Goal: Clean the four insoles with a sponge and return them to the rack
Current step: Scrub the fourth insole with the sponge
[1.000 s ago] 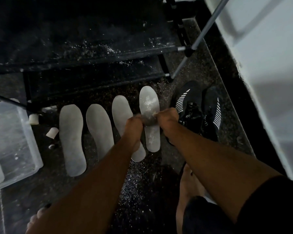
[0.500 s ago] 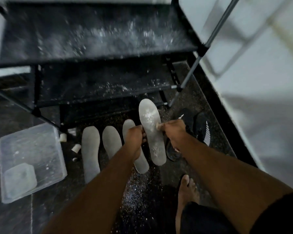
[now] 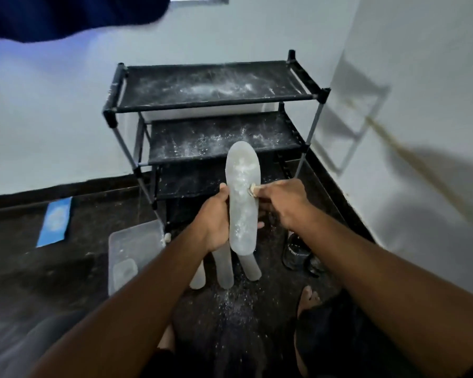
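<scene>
My left hand (image 3: pixel 212 221) grips a pale grey insole (image 3: pixel 242 197) dusted with white powder, holding it up lengthwise in front of me. My right hand (image 3: pixel 281 204) pinches a small beige sponge (image 3: pixel 253 190) against the insole's right edge. Three other insoles (image 3: pixel 224 271) lie on the dark floor below, partly hidden by my left arm and the raised insole. The black rack (image 3: pixel 210 99), its shelves speckled with white powder, stands in the corner beyond.
A clear plastic tub (image 3: pixel 133 241) sits on the floor to the left of the rack. Dark shoes (image 3: pixel 298 252) lie on the right near the wall. A blue mat (image 3: pixel 55 222) lies far left. White powder is scattered on the floor. My bare foot (image 3: pixel 307 297) shows below.
The insole has been lifted off the floor and now stands higher in front of the rack. My head has tilted up, bringing the whole rack and walls into view.
</scene>
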